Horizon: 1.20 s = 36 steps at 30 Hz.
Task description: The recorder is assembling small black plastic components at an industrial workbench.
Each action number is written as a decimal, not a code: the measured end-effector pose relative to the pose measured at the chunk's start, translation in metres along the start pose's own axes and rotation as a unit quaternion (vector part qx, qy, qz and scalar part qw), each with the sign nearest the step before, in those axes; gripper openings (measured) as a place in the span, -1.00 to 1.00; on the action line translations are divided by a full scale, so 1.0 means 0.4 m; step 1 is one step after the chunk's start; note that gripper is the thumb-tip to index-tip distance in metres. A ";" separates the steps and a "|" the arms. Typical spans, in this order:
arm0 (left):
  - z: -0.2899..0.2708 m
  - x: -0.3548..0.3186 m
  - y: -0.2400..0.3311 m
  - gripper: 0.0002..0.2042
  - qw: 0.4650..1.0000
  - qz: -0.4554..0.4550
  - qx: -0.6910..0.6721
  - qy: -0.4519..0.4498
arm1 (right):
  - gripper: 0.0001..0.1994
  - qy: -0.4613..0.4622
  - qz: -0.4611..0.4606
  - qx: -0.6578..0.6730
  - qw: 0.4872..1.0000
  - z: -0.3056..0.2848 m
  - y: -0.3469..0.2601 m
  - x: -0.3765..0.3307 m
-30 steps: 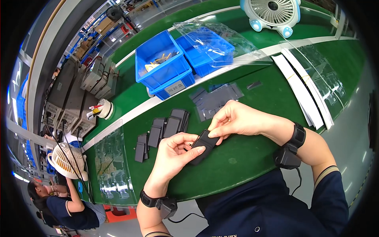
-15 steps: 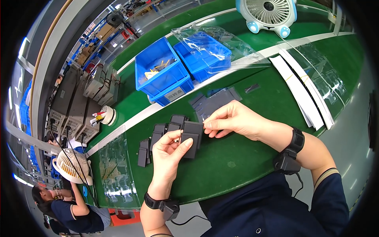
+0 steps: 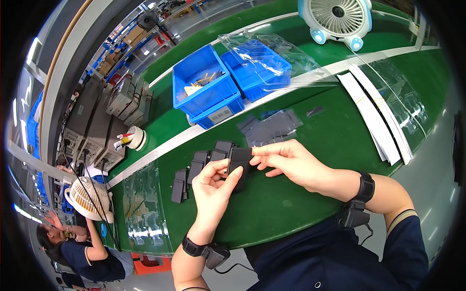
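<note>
In my left hand (image 3: pixel 213 186) is a flat black rectangular part (image 3: pixel 241 156), gripped between thumb and fingers. My right hand (image 3: pixel 286 162) pinches at the upper right edge of that part; whether a thin film lies between the fingertips is too small to tell. Beyond my left hand, several similar black parts (image 3: pixel 198 164) lie in a slanting row on the green table (image 3: pixel 272 213). Past the held part, thin dark film sheets (image 3: pixel 272 128) are spread in a loose pile, with a small dark strip (image 3: pixel 314 111) to their right.
Stacked blue bins (image 3: pixel 201 92) stand at the back, one with small yellow pieces; a clear plastic tray (image 3: pixel 272 58) rests over another. White paper strips (image 3: pixel 371 114) lie right, a clear tray (image 3: pixel 143 208) left. Fans (image 3: pixel 339 19) and a co-worker (image 3: pixel 87 252) are farther off.
The held black part is tilted differently and shows a narrower face. My right hand stays at its upper right edge, with the wrist slightly lower. The whole view has shifted slightly.
</note>
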<state>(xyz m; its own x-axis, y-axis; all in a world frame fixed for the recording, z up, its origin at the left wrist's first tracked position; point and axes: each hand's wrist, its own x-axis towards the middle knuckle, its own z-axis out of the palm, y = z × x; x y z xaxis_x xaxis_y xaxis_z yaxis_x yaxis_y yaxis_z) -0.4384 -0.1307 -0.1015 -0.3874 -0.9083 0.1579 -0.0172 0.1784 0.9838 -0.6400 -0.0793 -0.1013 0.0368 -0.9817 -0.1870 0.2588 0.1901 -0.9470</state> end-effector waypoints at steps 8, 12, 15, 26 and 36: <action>0.006 -0.003 0.008 -0.74 0.990 -0.078 -0.037 -0.114 | -0.71 -0.090 -0.013 -0.120 0.989 -0.062 -0.051 0.019; 0.008 0.000 -0.002 -0.72 0.984 -0.084 -0.013 -0.159 | -0.78 -0.142 -0.018 -0.142 0.979 -0.098 -0.038 0.033; 0.005 0.001 -0.012 -0.69 0.977 -0.100 0.018 -0.187 | -0.79 -0.156 0.009 -0.152 0.976 -0.101 -0.026 0.026; 0.019 -0.005 0.019 -0.34 0.918 0.196 0.313 -0.146 | -0.84 -0.063 0.053 -0.142 0.986 -0.109 0.006 -0.002; 0.020 -0.007 -0.006 -0.49 0.882 0.217 0.384 -0.167 | -0.77 -0.043 -0.001 -0.094 0.995 -0.099 0.012 -0.011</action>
<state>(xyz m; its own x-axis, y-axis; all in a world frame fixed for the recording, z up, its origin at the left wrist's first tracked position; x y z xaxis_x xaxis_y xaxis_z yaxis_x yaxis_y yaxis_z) -0.4447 -0.1257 -0.1048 -0.7586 -0.5524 0.3454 -0.3698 0.8016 0.4698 -0.6772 -0.0734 -0.1152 0.1206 -0.9782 -0.1690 0.0747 0.1787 -0.9811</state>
